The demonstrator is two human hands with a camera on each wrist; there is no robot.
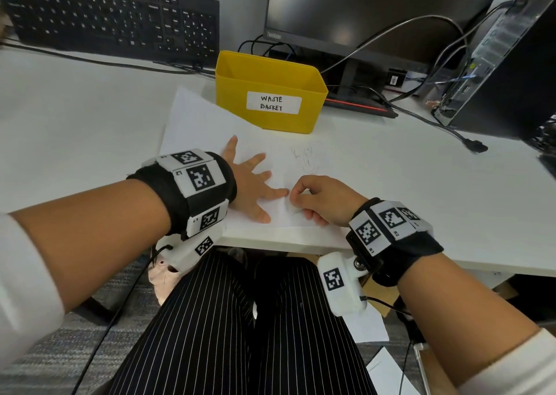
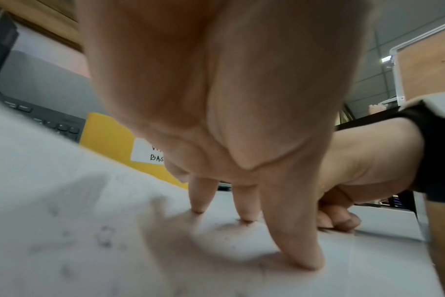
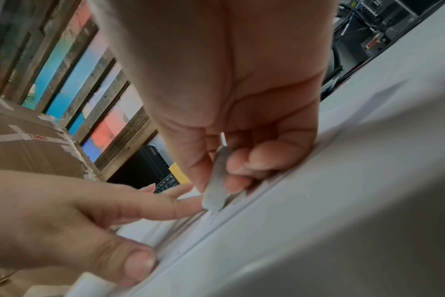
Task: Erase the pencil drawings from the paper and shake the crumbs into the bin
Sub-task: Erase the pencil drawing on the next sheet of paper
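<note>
Eraser (image 3: 216, 180) pinched in right hand (image 1: 323, 200) on paper (image 1: 210, 130); left hand (image 1: 252, 187) spread flat

White paper (image 1: 210, 126) flat on desk, faint pencil drawings (image 1: 305, 160); grey eraser (image 3: 217, 180) upright; yellow bin (image 1: 267, 87) behind.

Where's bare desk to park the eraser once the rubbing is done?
Bare desk lies left of the paper, below the keyboard. Another patch lies right of the paper, before the cable plug. It is crowded behind the yellow bin, with cables and the monitor stand.
</note>
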